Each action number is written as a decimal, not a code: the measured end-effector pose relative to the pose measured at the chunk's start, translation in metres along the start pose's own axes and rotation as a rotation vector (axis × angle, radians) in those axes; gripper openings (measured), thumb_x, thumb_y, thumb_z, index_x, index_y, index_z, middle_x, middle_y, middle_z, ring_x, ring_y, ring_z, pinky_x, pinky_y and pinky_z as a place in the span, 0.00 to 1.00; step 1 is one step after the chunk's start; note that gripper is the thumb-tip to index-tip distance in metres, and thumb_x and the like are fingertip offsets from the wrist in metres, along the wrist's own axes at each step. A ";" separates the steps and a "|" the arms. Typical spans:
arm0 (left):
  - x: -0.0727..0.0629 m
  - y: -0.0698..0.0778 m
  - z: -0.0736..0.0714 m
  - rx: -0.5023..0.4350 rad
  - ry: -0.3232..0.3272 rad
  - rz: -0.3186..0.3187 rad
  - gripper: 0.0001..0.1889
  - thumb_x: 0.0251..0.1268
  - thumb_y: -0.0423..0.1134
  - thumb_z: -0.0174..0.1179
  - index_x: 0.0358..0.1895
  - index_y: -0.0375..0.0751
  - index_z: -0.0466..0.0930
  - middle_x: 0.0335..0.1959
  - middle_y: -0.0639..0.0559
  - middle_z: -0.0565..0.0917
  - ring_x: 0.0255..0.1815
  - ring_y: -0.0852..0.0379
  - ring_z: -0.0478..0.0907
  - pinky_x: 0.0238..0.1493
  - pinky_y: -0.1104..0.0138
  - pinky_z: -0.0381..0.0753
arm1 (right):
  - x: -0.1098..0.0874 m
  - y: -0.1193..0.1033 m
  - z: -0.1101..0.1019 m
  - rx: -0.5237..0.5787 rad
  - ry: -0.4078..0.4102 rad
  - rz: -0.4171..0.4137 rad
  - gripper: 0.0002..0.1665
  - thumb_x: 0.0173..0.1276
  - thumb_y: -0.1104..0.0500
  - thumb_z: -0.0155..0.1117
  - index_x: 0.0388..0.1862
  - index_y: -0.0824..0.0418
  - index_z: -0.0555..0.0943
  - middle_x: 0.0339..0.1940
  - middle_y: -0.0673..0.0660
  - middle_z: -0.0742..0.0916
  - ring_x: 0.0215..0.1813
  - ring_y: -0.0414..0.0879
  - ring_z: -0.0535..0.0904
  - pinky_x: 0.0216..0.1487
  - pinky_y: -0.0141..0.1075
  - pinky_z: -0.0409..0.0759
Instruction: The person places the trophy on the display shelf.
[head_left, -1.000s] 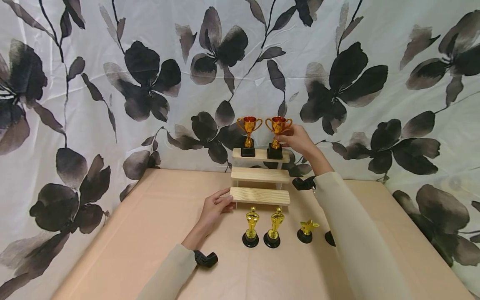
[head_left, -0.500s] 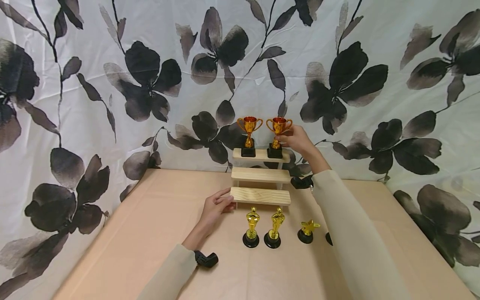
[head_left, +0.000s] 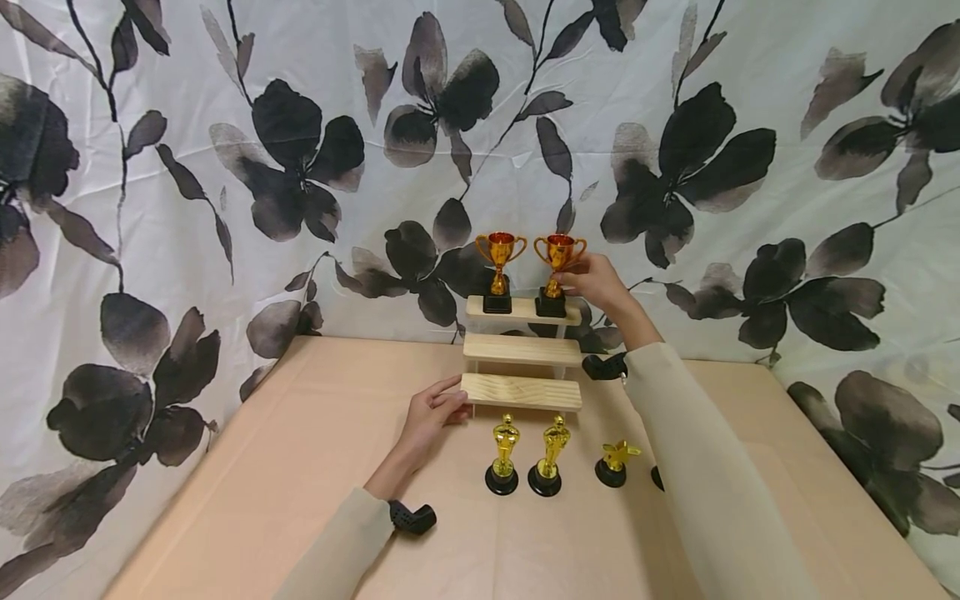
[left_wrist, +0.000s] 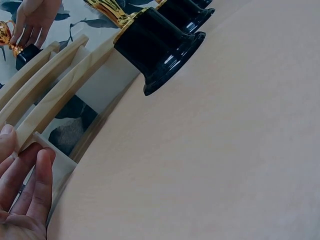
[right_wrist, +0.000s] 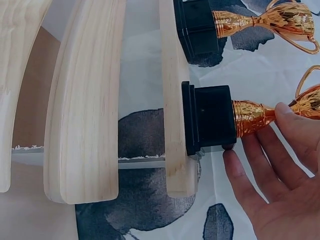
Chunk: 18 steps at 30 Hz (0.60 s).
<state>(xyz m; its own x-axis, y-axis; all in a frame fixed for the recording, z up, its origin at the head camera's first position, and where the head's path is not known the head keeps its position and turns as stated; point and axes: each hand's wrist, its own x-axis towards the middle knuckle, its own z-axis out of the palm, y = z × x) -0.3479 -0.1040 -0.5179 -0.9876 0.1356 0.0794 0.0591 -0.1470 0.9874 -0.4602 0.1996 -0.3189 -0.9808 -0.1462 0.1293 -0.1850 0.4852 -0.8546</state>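
Atop the highest shelf (head_left: 523, 312), the rightmost gold cup (head_left: 557, 262) stands just beside the right hand (head_left: 598, 282), its stem pinched between thumb and fingers (the left hand (head_left: 429, 421) grips the lowest shelf (head_left: 521, 392)).

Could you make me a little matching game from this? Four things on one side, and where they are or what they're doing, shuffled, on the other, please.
Things:
1. left hand
2. right hand
3. left cup trophy
4. star trophy

Places and states, left and right as the head view shows them:
A. on the top shelf, with no hand on it
B. gripping the left end of the lowest shelf
C. on the table, to the right of the two figure trophies
D. holding the right cup trophy at its stem

Right pairs: 1-B, 2-D, 3-A, 4-C
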 end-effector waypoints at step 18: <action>0.001 0.002 0.003 -0.001 0.007 -0.002 0.26 0.74 0.36 0.64 0.72 0.38 0.74 0.44 0.42 0.92 0.37 0.59 0.89 0.42 0.68 0.93 | -0.020 0.003 -0.019 0.016 0.017 -0.046 0.33 0.74 0.55 0.69 0.72 0.66 0.72 0.70 0.67 0.78 0.66 0.59 0.78 0.66 0.50 0.85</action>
<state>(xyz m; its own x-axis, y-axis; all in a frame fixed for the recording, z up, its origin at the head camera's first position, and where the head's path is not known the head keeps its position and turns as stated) -0.3480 -0.1010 -0.5159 -0.9887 0.1288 0.0767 0.0573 -0.1482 0.9873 -0.4421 0.2204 -0.3150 -0.9722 -0.1531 0.1770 -0.2289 0.4646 -0.8554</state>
